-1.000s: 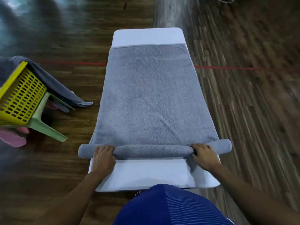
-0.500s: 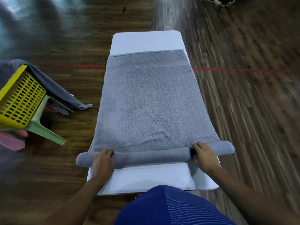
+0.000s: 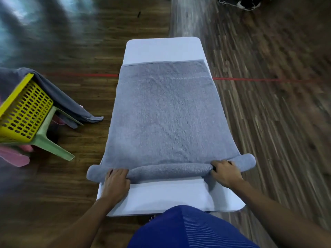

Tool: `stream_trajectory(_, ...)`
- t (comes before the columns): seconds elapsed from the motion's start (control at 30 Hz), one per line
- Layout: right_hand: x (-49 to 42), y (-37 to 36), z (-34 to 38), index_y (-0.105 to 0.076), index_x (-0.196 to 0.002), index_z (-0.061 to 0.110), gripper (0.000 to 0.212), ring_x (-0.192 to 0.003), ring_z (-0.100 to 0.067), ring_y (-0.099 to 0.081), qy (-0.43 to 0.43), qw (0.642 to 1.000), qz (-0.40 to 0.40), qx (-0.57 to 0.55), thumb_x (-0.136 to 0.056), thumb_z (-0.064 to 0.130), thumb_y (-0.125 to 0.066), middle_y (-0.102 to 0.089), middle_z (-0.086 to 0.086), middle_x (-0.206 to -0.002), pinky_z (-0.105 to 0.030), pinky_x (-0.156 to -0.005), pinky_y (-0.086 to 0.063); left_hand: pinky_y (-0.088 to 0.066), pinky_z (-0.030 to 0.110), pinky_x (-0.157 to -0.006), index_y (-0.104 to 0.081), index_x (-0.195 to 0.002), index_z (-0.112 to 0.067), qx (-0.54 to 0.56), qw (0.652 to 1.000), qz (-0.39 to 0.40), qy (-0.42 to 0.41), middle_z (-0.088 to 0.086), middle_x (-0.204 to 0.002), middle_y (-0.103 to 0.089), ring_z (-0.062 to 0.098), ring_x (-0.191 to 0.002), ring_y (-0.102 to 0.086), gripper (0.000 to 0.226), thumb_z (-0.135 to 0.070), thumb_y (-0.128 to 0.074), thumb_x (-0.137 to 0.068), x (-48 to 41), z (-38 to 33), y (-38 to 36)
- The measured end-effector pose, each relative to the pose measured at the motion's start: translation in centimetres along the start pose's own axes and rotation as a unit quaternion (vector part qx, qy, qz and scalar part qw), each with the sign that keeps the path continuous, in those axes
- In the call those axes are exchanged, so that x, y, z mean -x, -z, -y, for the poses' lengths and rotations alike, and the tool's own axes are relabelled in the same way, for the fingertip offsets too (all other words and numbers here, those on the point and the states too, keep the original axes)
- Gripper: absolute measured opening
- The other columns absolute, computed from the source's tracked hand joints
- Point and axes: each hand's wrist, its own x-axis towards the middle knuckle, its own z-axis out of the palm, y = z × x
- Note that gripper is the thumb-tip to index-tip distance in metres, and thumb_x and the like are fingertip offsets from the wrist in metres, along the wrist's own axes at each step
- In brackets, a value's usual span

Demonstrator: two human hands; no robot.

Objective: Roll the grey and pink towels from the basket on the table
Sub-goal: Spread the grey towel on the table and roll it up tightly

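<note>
Head view: the grey towel point(image 3: 166, 113) lies lengthwise on the white table point(image 3: 161, 49), its near end wound into a thin roll point(image 3: 170, 170) whose ends overhang both table edges. Fingers of the left hand point(image 3: 116, 183) and the right hand point(image 3: 226, 173) curl over the roll, gripping it near its ends. Step in hand, as judged: early rolling, most of the length lying flat. Next move calls for an even forward push from both hands, keeping the roll tight and square. At left, the pink towel point(image 3: 14, 158) hangs by the yellow basket point(image 3: 21, 111), not yet rolled.
</note>
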Motion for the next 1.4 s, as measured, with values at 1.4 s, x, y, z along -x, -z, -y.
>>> stream_trajectory(1.4, 9.7, -7.0, -2.8, -0.067, -0.078, 0.020, 0.035, -0.075, -0.025, -0.062, -0.076, 0.980, -0.185, 0.001, -0.075, 0.037, -0.036, -0.068, 0.001, -0.075, -0.041, -0.078, -0.041, -0.030, 0.066, -0.105, -0.067, -0.115, -0.017, -0.107, 0.994, -0.001, -0.016, 0.006, -0.115, -0.067, 0.032, -0.115, -0.056, 0.038, -0.011, -0.068, -0.078, 3.5, -4.4, -2.6)
